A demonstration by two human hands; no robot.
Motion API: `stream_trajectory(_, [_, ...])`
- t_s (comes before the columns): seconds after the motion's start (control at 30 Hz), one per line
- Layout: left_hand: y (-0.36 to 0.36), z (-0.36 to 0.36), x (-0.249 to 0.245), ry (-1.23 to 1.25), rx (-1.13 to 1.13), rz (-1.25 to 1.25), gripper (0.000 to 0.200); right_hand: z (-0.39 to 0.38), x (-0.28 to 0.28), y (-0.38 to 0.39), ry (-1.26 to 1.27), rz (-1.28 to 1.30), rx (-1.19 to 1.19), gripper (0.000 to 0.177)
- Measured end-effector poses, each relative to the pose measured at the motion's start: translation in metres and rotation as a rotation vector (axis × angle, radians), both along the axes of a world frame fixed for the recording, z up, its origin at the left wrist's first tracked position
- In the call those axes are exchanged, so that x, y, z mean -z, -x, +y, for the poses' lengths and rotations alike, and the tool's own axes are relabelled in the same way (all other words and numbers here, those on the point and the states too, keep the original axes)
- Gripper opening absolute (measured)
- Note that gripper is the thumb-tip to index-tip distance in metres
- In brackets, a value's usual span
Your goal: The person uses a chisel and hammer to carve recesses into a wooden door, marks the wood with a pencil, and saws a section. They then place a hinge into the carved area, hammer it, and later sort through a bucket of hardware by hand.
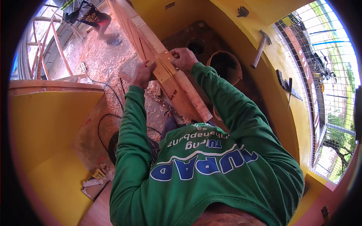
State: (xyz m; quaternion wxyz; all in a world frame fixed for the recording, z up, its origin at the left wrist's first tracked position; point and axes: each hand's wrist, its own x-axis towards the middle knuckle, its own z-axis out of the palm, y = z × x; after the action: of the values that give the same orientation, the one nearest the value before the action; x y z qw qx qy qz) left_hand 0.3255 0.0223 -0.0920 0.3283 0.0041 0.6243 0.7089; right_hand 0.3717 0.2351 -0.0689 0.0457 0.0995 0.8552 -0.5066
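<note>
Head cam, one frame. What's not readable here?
Head view only:
Left hand and right hand on the wooden strips: their backs hide the fingers' undersides, so it is unclear whether they grip or just press.
Strips' near end: hidden behind the green shirt.
Strips' far end: cut off by the top edge.
Second person: cut off at the top edge.
Dark item on the yellow wall: too small to identify.

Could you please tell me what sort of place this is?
Probably a woodworking shop: shavings cover the floor, a hammer and a saw hang on the yellow wall, and the left hand and right hand hold planks.
</note>
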Motion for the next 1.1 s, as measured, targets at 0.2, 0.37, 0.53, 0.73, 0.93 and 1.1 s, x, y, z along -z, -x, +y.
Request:
stream_trajectory(0.2, [0.015,0.006,0.028,0.005,0.023,-0.058,0.036,-0.002,-0.005,0.005,-0.218,0.040,-0.065,0.033])
stream_trajectory(0.37, [0.007,0.009,0.028,-0.058,0.035,-0.015,0.039,0.007,-0.012,-0.013,-0.103,-0.005,-0.001,0.034])
stream_trajectory(0.53, [-0.031,-0.050,-0.023,-0.205,-0.235,-0.059,0.027,-0.008,0.024,-0.010,-0.417,0.269,-0.087,0.051])
stream_trajectory(0.73, [-0.078,-0.163,-0.015,-0.371,-0.462,-0.029,0.011,-0.091,0.001,-0.010,-0.909,0.043,-0.184,0.054])
stream_trajectory(0.93, [-0.107,-0.184,-0.003,-0.433,-0.534,-0.046,0.010,-0.070,0.014,-0.020,-0.738,0.333,-0.340,0.039])
stream_trajectory(1.1, [-0.070,-0.097,-0.021,-0.470,-0.410,-0.092,0.012,-0.040,0.012,-0.041,-0.154,0.264,-0.415,0.037])
